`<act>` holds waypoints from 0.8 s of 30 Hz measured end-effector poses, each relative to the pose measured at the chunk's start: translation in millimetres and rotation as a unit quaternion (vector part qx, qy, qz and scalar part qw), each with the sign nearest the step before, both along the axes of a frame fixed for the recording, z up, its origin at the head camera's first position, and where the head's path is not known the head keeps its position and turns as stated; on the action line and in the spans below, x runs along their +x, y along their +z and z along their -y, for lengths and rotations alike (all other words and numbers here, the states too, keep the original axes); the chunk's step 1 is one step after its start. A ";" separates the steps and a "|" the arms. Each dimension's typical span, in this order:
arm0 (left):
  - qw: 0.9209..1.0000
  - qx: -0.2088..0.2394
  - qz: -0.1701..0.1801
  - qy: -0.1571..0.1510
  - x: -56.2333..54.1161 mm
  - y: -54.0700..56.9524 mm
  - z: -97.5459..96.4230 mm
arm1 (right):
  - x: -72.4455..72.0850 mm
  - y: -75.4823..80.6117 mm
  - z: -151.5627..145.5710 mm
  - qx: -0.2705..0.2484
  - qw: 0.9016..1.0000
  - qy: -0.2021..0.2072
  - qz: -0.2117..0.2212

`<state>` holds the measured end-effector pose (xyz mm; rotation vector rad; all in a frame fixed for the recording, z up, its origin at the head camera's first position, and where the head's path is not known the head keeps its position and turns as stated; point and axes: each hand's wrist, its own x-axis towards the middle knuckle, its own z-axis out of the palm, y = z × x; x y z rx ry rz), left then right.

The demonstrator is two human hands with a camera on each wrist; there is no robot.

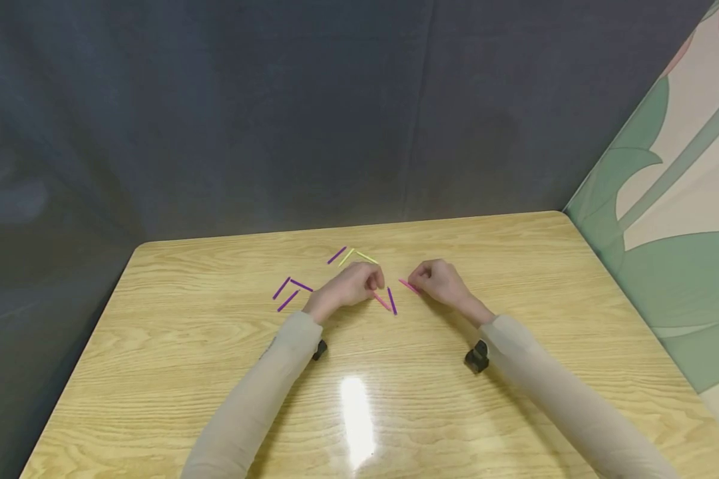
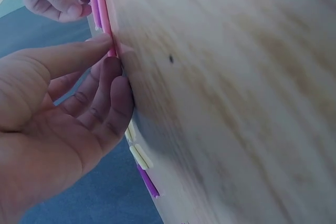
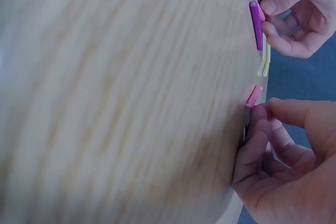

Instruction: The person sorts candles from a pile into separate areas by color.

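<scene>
In the head view my left hand point(image 1: 355, 283) is over the middle of the far part of the table. Its thumb and fingertips pinch the upper end of a pink stick point(image 2: 104, 11), which lies on the wood. The stick's lower end comes close to a purple stick point(image 1: 392, 301), and the two form a narrow V. To the right, my right hand point(image 1: 442, 282) has its thumb and forefinger together at the near end of another pink stick point(image 3: 254, 95), pinching it. Its fingertips partly cover that stick.
Left of my left hand, several purple sticks point(image 1: 281, 288) lie in an angled group. Farther back are two yellow sticks point(image 1: 367, 257) meeting at a corner, beside another purple stick point(image 1: 337, 255). A dark curtain point(image 1: 335, 120) hangs behind the wooden table point(image 1: 419, 399); a patterned wall point(image 1: 683, 199) stands right.
</scene>
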<state>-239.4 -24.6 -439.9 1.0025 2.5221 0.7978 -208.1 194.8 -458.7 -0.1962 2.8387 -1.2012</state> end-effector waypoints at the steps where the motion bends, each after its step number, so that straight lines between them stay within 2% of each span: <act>1: 1.000 0.000 0.003 0.002 0.6 0.3 0.8 | -0.1 0.1 0.4 -0.002 1.000 0.002 -0.002; 6: 1.000 0.007 0.008 0.001 2.0 -0.2 4.1 | 1.6 8.0 6.7 -0.027 1.000 0.000 -0.009; 12: 1.000 0.017 0.009 0.004 1.7 -0.8 7.1 | 3.0 18.9 17.9 -0.038 0.999 0.024 -0.005; 19: 1.000 0.011 0.014 -0.007 2.4 0.0 9.8 | 4.9 14.3 28.1 -0.018 0.998 0.060 0.001; 24: 1.000 0.002 0.026 -0.001 3.7 1.1 13.4 | 8.1 12.5 34.9 -0.001 0.997 0.079 -0.013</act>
